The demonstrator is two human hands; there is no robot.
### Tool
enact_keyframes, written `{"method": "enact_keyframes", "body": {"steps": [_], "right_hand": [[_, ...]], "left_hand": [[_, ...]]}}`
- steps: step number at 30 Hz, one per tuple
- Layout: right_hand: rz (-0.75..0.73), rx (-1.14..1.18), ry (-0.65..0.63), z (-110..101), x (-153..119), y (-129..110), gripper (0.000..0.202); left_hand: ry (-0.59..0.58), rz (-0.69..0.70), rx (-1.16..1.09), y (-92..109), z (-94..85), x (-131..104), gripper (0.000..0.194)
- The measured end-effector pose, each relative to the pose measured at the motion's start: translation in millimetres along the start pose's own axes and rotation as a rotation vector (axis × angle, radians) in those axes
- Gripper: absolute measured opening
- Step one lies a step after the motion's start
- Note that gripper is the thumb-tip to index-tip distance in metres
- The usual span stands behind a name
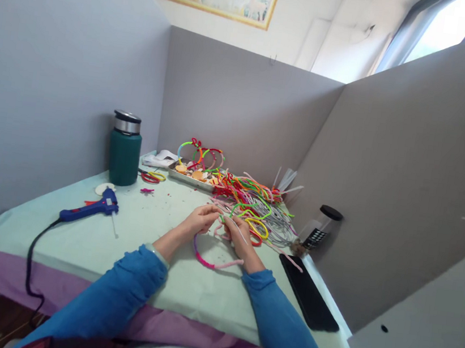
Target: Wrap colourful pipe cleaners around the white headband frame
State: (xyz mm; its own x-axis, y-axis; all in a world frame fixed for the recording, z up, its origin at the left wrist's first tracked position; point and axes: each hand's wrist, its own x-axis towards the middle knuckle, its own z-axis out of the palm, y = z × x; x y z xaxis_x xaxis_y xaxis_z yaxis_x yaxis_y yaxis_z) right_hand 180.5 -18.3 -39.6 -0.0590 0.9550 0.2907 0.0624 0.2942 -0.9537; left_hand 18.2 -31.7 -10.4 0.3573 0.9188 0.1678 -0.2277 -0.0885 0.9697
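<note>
Both hands meet over the middle of the table, fingertips close together. My left hand (199, 221) is closed in a pinch on a curved pipe cleaner (203, 261), which bends down from it and runs from purple through magenta to pale pink. My right hand (238, 235) also pinches, with a bit of green pipe cleaner between the two hands and a thin white strand lying over its fingers. Just beyond them spreads a heap of loose pipe cleaners (251, 193) in red, orange, green and grey. Finished-looking multicoloured rings (212, 160) stand behind it.
A blue glue gun (89, 210) with a black cord lies at left, before a green bottle (124, 151). Scissors (152, 177) rest near a metal tray (191, 180) of small pieces. On the right are a black phone-like slab (309, 292) and a clear black-lidded container (320, 231). Grey partitions (243, 95) enclose the table.
</note>
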Motion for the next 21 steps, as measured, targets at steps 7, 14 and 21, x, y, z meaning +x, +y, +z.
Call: {"method": "enact_keyframes", "body": {"steps": [7, 14, 21], "right_hand": [[-0.010, 0.139, -0.105, 1, -5, -8, 0.033], [-0.050, 0.135, -0.235, 0, -8, -10, 0.032], [-0.010, 0.135, -0.258, -1, -7, -7, 0.038]], "left_hand": [[0.212, 0.008, 0.006, -4, -2.3, 5, 0.034], [0.265, -0.028, 0.059, -6, -3.4, 6, 0.030], [0.232, 0.056, 0.200, -12, -6.4, 8, 0.022]]}}
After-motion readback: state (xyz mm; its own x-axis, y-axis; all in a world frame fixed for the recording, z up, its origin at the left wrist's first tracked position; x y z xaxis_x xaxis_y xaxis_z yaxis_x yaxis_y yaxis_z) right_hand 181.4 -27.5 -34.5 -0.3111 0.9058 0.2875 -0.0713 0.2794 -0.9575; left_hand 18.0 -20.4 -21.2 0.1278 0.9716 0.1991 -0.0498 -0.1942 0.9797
